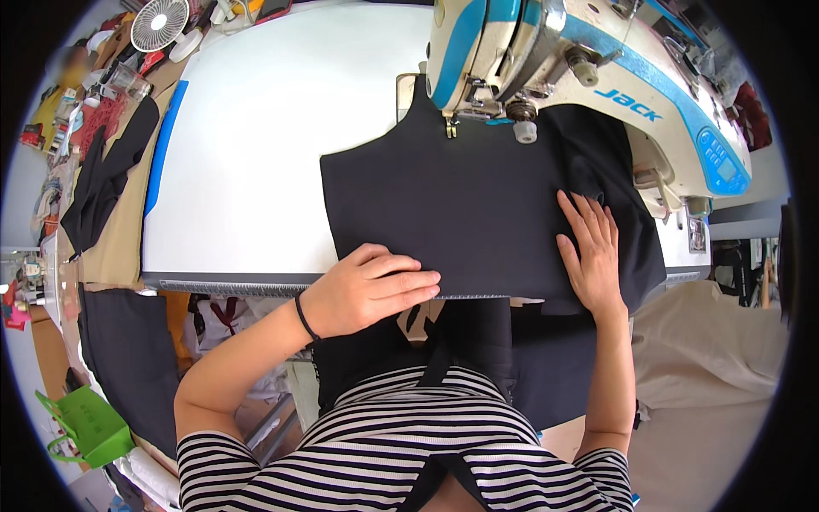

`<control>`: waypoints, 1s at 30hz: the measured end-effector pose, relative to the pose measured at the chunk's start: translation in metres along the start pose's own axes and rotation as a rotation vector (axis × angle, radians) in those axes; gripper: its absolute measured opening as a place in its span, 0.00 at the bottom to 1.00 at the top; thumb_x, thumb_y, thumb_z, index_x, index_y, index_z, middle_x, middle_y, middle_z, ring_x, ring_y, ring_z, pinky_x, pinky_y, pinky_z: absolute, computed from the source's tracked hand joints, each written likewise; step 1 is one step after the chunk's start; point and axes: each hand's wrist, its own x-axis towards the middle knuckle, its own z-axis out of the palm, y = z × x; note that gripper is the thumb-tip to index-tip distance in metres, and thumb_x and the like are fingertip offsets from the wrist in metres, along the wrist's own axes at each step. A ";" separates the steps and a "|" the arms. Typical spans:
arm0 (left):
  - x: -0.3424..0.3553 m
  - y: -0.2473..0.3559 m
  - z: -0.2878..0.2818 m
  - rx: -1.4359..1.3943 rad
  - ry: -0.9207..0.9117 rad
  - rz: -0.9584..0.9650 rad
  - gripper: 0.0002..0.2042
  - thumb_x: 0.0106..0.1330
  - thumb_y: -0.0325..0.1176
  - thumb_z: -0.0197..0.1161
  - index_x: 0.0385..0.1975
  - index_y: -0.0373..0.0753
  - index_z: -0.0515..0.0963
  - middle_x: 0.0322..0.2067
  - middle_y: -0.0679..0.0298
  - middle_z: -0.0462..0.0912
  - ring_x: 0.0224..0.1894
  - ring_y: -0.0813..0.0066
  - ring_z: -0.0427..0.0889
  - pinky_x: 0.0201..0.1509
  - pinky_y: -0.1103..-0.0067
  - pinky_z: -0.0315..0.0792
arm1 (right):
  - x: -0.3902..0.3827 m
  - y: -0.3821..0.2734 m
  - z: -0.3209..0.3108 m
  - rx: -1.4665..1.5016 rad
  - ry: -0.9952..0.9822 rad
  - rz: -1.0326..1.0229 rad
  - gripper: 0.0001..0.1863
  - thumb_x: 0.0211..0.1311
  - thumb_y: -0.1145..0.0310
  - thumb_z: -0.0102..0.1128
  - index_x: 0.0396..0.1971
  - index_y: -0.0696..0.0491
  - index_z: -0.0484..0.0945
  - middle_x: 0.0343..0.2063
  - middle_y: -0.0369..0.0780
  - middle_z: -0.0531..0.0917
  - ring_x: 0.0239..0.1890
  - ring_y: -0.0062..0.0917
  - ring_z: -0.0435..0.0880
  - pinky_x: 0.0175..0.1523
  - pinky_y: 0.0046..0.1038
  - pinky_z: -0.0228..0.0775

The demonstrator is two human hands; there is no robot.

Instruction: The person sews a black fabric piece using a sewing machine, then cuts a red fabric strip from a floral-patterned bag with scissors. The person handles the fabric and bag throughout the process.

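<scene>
A wide piece of black fabric [452, 205] lies flat on the white sewing table, part of it under the presser foot [450, 128] of a white and blue sewing machine [631, 81]. At the fabric's near left corner, by the table's front edge, my left hand [371, 288] is closed on the cloth with fingers pointing right; its thumb is hidden. My right hand [590, 252] rests flat on the right part of the fabric, fingers stretched forward. Beyond that hand the cloth bunches into folds under the machine arm.
A ruler strip [230, 288] runs along the table's front edge. Black cut pieces [111, 175] lie on the left side surface, with a small white fan [159, 24] at the far left. A green bag [90, 427] stands lower left; beige cloth [708, 341] drapes at right.
</scene>
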 end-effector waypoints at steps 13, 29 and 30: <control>0.022 -0.029 -0.004 -0.041 -0.053 -0.039 0.16 0.56 0.28 0.58 0.45 0.43 0.78 0.49 0.72 0.76 0.47 0.75 0.73 0.47 0.78 0.66 | 0.040 0.024 0.006 0.011 -0.005 -0.079 0.25 0.62 0.63 0.48 0.61 0.47 0.63 0.57 0.43 0.67 0.61 0.38 0.62 0.67 0.42 0.44; 0.053 -0.089 -0.004 0.045 -0.007 0.013 0.17 0.50 0.27 0.62 0.43 0.44 0.79 0.47 0.74 0.77 0.46 0.74 0.73 0.46 0.78 0.67 | 0.104 0.064 0.032 0.131 0.035 -0.084 0.20 0.64 0.62 0.49 0.54 0.52 0.70 0.53 0.46 0.71 0.58 0.41 0.65 0.61 0.37 0.54; 0.055 -0.092 -0.004 0.040 -0.011 0.014 0.17 0.50 0.27 0.62 0.43 0.44 0.79 0.48 0.74 0.77 0.46 0.73 0.73 0.46 0.78 0.67 | 0.108 0.068 0.035 0.142 0.035 -0.075 0.20 0.64 0.62 0.49 0.53 0.53 0.70 0.52 0.47 0.72 0.57 0.41 0.66 0.61 0.37 0.54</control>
